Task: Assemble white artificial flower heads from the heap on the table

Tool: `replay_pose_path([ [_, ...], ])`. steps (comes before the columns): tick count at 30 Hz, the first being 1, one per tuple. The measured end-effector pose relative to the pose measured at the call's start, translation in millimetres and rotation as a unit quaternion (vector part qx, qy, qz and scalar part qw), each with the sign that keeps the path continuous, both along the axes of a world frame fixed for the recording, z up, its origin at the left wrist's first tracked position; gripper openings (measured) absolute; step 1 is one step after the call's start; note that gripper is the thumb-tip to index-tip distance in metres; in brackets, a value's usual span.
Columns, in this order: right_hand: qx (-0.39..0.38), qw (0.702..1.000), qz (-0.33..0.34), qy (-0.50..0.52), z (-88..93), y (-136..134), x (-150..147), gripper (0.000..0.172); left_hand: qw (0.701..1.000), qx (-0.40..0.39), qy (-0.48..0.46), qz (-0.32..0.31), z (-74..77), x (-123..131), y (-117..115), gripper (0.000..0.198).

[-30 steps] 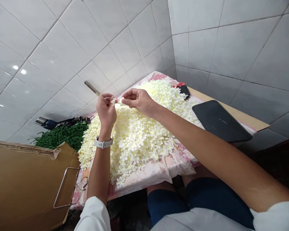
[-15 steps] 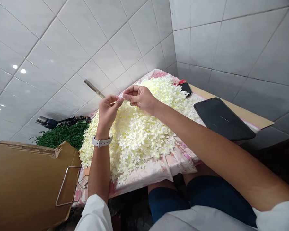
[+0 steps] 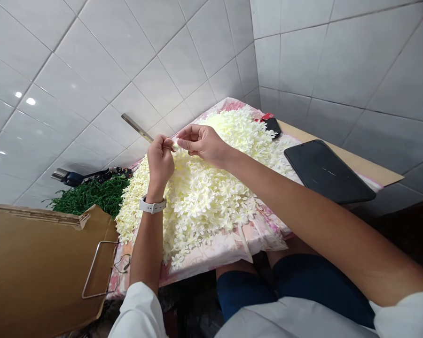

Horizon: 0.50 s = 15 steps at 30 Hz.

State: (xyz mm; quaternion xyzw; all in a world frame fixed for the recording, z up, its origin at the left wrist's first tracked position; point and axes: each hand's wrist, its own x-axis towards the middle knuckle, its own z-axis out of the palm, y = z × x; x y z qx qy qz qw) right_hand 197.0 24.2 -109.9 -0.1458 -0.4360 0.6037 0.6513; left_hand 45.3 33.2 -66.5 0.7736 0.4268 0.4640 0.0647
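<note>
A large heap of cream-white artificial flowers [image 3: 211, 197] covers much of a table with a pink floral cloth [image 3: 211, 260]. Over the heap's back left part, my left hand [image 3: 161, 157] is closed, its fingers curled in, with a pale watch on the wrist. Just to its right, my right hand [image 3: 202, 143] has thumb and forefinger pinched together. Something small and whitish shows between the two hands' fingertips, too small to name. Behind my left hand, a thin metal strip [image 3: 137, 127] leans up near the tiled wall.
Green artificial stems [image 3: 91, 197] lie at the left behind a cardboard box [image 3: 38, 267]. A bent metal wire frame [image 3: 91, 272] stands by the box. A dark tablet [image 3: 327, 171] rests at the right, with a black object [image 3: 273, 126] farther back. Tiled walls rise behind.
My left hand has turned and curled its fingers inward, its thumb no longer stretched toward my right hand. My right hand has shifted slightly left.
</note>
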Motion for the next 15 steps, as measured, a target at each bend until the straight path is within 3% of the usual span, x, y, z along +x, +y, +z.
replay_pose_path([
  [5, -0.025, 0.999, -0.016, 0.014, 0.8, 2, 1, 0.050, 1.000, 0.017, -0.005, 0.020, 4.9, -10, 4, 0.022],
  [8, -0.046, 0.998, -0.035, 0.019, 0.7, 3, 1, 0.050, 0.999, 0.018, 0.021, 0.035, 8.5, -17, 6, 0.009],
  [10, -0.054, 0.997, -0.046, 0.023, 0.2, 4, 0, 0.051, 0.998, 0.021, 0.042, 0.042, 11.2, -18, 3, 0.015],
  [15, -0.047, 0.997, -0.048, 0.030, -0.9, 5, -1, 0.052, 0.997, -0.065, 0.037, -0.036, 12.9, -9, -7, 0.033],
])
